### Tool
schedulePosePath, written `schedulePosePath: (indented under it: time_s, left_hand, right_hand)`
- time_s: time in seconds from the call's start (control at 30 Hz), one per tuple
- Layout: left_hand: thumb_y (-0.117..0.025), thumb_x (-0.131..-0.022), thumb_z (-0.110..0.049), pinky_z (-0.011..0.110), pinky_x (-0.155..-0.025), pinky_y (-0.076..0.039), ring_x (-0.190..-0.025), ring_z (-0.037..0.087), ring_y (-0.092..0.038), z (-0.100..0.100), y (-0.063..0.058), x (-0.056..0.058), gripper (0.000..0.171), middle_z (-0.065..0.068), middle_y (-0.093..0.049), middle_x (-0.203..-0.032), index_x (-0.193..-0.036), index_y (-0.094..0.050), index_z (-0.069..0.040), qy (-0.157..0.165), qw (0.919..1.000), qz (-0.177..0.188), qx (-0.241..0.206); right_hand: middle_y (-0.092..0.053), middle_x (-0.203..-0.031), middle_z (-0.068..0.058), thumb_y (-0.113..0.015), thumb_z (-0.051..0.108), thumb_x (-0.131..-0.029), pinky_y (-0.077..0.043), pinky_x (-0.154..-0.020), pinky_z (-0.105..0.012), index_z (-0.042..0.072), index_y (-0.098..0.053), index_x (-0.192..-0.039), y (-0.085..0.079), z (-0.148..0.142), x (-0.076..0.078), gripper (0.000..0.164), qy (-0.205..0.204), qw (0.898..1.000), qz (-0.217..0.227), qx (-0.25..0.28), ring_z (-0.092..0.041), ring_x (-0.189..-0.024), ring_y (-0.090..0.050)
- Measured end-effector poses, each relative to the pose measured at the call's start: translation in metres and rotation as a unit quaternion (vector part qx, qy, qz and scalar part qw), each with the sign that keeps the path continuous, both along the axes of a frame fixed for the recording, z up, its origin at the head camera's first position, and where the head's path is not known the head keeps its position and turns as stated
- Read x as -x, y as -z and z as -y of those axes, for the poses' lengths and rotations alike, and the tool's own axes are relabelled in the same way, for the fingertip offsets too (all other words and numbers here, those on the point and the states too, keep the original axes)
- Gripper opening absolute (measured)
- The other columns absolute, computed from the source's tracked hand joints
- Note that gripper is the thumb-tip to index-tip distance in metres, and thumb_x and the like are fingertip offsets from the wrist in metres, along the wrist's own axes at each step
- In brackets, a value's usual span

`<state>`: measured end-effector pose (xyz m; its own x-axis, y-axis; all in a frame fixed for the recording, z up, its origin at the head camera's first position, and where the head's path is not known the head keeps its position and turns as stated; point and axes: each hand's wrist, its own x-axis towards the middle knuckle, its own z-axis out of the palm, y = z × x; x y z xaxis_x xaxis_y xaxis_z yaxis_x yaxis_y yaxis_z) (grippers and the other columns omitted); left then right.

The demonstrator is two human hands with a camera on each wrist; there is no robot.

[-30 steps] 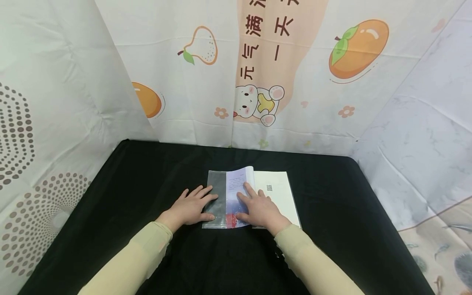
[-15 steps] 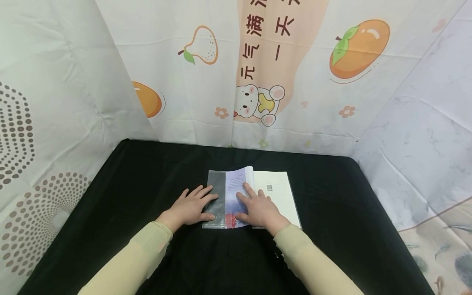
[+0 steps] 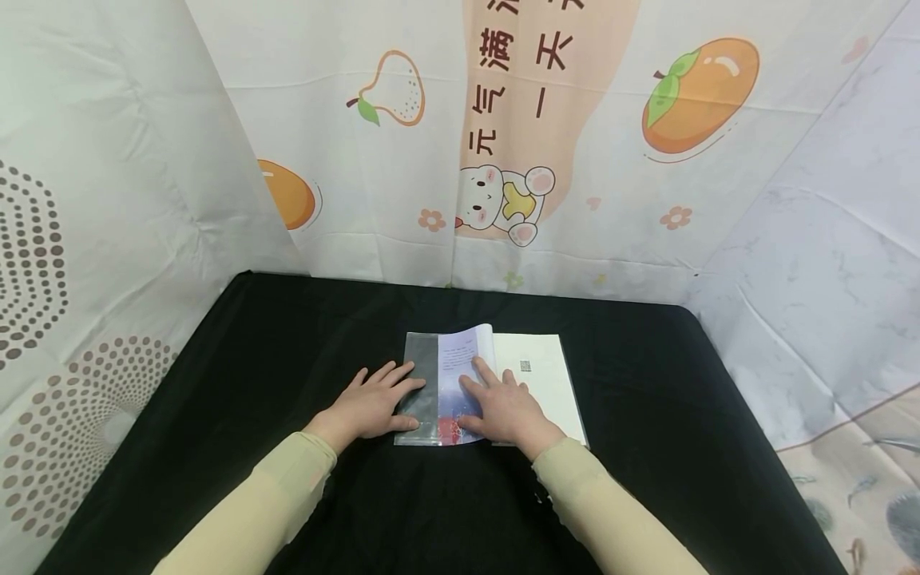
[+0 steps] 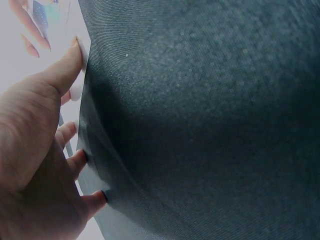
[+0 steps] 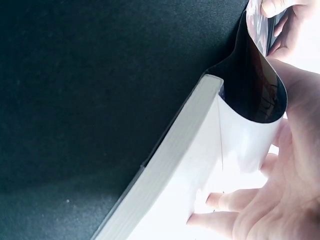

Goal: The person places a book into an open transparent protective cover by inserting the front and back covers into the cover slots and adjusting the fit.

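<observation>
A book (image 3: 542, 391) lies on the black cloth, its white page with a small printed code facing up. Its purple-blue cover flap (image 3: 454, 379) bends over to the left onto a clear plastic book cover (image 3: 421, 348). My left hand (image 3: 368, 403) rests on the plastic's left part, fingers spread, thumb near its lower edge. With extended fingers, my right hand (image 3: 506, 409) presses on the flap and the page beside it. In the right wrist view the cover (image 5: 245, 137) arches up in a loop beside the thick page block (image 5: 170, 150).
Black cloth (image 3: 302, 335) covers the table on all sides of the book. Behind it hangs a white curtain (image 3: 345, 200) with fruit and cartoon prints. More pale fabric (image 3: 812, 271) closes off the right side, and dotted fabric (image 3: 144, 239) the left.
The flap's left edge has slid slightly to the left over the plastic, and my right hand has shifted a touch left with it. My left hand has stayed in place.
</observation>
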<state>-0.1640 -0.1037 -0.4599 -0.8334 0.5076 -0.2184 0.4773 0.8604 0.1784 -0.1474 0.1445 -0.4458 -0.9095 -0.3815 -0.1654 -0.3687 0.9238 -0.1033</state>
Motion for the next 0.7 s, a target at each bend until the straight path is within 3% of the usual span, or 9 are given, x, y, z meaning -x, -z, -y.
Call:
schedulePosePath:
  time_s: [0.37,0.7]
  left_hand:
    - [-0.053,-0.088,-0.066,0.064,-0.11,-0.019,-0.143,0.031,-0.015,0.0006,0.0063,0.0023,0.07,0.001,-0.02,-0.159,-0.147,-0.036,-0.033,0.001,0.9999,-0.005,0.012]
    - [-0.054,-0.087,-0.065,0.064,-0.11,-0.019,-0.143,0.03,-0.015,0.0002,0.0046,0.0023,0.07,0.001,-0.02,-0.159,-0.147,-0.036,-0.033,0.001,0.9999,0.0,0.013]
  right_hand:
    - [-0.021,-0.159,-0.008,-0.06,0.059,-0.087,-0.041,-0.091,-0.068,0.024,-0.044,-0.144,0.0007,0.0003,-0.0012,0.069,-0.007,1.0,-0.008,-0.002,-0.055,-0.124,-0.037]
    - [-0.02,-0.159,-0.008,-0.059,0.06,-0.087,-0.04,-0.092,-0.069,0.026,-0.043,-0.145,0.0014,0.0007,-0.0005,0.069,-0.007,1.0,-0.009,-0.005,-0.054,-0.125,-0.036]
